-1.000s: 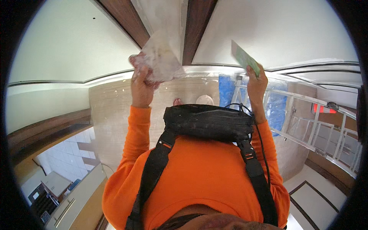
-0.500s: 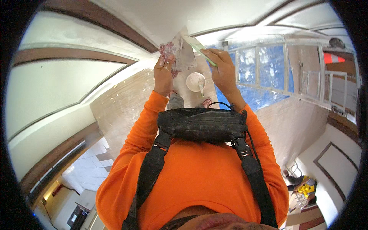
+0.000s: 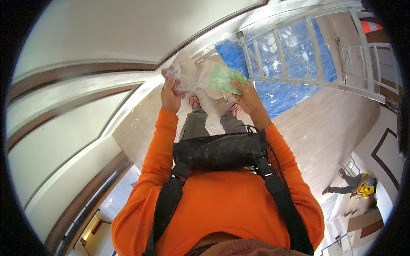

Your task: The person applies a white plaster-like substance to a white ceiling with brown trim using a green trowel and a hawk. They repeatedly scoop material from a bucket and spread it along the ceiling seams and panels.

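My left hand (image 3: 171, 99) is closed around the red, white-smeared grip of a wide scraper (image 3: 188, 70), whose pale flat blade points away from me and looks blurred. Between fingers and thumb, my right hand (image 3: 251, 100) pinches the outer edge of a green plastic spreader (image 3: 223, 78), its face coated with white paste. The spreader's inner edge lies close to the scraper's blade; whether they touch I cannot tell. Below the spreader, partly hidden by it, stands a round whitish tub (image 3: 215, 93) with a green-handled tool in it.
A pale panelled wall (image 3: 106, 38) with dark trim rises ahead and to my left. At the right, a metal ladder (image 3: 279, 53) stands over a blue plastic sheet (image 3: 294, 96). My sandalled feet are on the brown floor covering (image 3: 316, 123). Another person (image 3: 363, 187) is at the far right.
My view has turned, and the wall and ladder have shifted in it. The spreader has gone from edge-on to showing its coated face. Both hands sit lower, still holding their tools.
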The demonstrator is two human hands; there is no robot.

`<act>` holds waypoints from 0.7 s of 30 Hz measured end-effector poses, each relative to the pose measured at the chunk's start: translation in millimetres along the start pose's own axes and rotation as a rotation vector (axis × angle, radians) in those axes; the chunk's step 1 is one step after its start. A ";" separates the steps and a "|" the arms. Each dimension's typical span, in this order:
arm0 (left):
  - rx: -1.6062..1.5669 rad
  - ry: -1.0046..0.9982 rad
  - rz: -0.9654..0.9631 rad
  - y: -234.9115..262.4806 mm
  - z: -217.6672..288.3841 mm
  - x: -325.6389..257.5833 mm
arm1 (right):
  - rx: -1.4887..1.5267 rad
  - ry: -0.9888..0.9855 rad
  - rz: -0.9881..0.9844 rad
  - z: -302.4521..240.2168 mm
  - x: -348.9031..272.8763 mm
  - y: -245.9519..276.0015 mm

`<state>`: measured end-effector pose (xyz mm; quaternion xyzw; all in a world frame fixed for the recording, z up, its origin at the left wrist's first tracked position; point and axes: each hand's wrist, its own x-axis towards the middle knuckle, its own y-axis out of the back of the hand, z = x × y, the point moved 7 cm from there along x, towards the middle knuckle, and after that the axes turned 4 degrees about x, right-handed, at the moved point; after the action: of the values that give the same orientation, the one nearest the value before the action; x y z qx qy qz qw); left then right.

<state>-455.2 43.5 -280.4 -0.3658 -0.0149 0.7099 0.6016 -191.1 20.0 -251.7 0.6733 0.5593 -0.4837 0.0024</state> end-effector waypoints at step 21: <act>0.132 0.288 0.120 137.5 -264.7 165.9 | -0.132 1.010 0.174 -20.1 319.8 180.8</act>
<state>-430.3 38.3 -620.8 -0.4239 0.1400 0.6842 0.5767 -71.3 203.4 -547.3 0.8653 0.4620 -0.0600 -0.1851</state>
